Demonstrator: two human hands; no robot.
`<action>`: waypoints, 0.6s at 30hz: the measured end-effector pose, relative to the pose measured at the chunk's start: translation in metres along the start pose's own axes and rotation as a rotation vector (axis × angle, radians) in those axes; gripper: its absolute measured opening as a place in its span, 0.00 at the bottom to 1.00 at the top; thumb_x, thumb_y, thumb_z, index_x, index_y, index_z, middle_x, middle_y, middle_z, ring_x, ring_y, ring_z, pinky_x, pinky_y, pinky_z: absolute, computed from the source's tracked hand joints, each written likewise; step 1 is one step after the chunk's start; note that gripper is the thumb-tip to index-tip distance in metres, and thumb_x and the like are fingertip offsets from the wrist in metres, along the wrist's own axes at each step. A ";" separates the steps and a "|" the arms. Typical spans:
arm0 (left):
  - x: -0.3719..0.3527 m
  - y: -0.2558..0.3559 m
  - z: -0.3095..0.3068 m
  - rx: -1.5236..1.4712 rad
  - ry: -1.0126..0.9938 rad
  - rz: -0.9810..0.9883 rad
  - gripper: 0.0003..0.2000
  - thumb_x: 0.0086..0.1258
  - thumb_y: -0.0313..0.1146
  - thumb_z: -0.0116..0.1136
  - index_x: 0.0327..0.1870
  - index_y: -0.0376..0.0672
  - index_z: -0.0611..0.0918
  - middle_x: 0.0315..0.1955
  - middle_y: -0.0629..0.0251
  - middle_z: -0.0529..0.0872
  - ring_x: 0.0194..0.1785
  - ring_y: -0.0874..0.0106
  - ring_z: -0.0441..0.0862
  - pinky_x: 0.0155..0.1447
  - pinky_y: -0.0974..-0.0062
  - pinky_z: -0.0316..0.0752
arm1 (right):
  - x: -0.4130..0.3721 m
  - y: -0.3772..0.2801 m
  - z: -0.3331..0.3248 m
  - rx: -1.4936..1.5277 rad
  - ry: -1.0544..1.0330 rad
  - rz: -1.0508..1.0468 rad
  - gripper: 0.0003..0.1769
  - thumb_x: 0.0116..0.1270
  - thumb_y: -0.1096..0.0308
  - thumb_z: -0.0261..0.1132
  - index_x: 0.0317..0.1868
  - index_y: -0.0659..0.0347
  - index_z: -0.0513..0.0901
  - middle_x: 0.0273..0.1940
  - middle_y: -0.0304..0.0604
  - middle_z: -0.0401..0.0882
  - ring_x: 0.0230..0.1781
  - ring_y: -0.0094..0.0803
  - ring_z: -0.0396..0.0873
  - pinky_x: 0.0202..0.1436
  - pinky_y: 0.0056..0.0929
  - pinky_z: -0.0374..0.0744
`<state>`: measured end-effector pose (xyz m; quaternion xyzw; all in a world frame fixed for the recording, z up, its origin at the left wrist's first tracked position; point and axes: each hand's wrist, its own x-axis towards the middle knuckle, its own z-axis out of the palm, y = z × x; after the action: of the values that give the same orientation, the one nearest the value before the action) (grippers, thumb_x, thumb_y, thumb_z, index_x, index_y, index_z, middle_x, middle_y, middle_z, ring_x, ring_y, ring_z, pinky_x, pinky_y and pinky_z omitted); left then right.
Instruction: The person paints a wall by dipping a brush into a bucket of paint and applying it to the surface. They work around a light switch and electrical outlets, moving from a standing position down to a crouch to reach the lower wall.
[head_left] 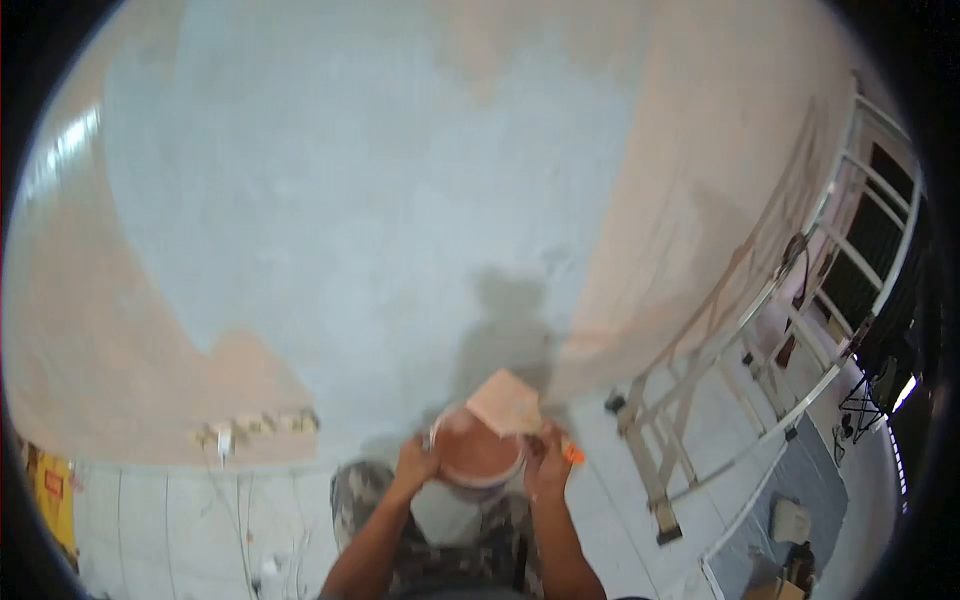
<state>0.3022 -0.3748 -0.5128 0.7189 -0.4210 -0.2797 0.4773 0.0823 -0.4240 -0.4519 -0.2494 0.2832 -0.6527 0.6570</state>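
Between my two hands hangs the bucket [480, 458], held in front of my knees and just below the half-coated wall [350, 200]. The fingers of my left hand [415, 462] are curled against the bucket's left side. The fingers of my right hand [548, 462] are closed round the orange handle [572, 453] of the scraper [506, 402]. Its flat blade tilts up over the far rim, smeared with the same pinkish paste that fills the bucket.

To load the blade well, I judge I should hold the bucket level with a firm left grip, since nothing supports it from below. I should also draw the blade's edge across the rim so the paste sits in one even ridge and none drips onto the floor.

I can read no writing. The yellow thing [52, 490] far to the left of my left fingers bears a red mark, too blurred to make out. The ladder [790, 330] to the right of my right fingers shows no label.
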 end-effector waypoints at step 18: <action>-0.020 -0.032 -0.010 -0.193 -0.067 -0.285 0.18 0.63 0.27 0.56 0.52 0.25 0.74 0.28 0.44 0.85 0.27 0.58 0.86 0.28 0.66 0.85 | 0.143 -0.063 0.129 0.418 -0.044 -0.447 0.17 0.70 0.65 0.58 0.54 0.66 0.70 0.52 0.50 0.74 0.55 0.39 0.75 0.64 0.39 0.75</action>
<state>0.3114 -0.3469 -0.5381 0.7122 -0.3018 -0.4076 0.4853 0.1253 -0.5739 -0.3227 -0.1789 0.0666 -0.8197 0.5401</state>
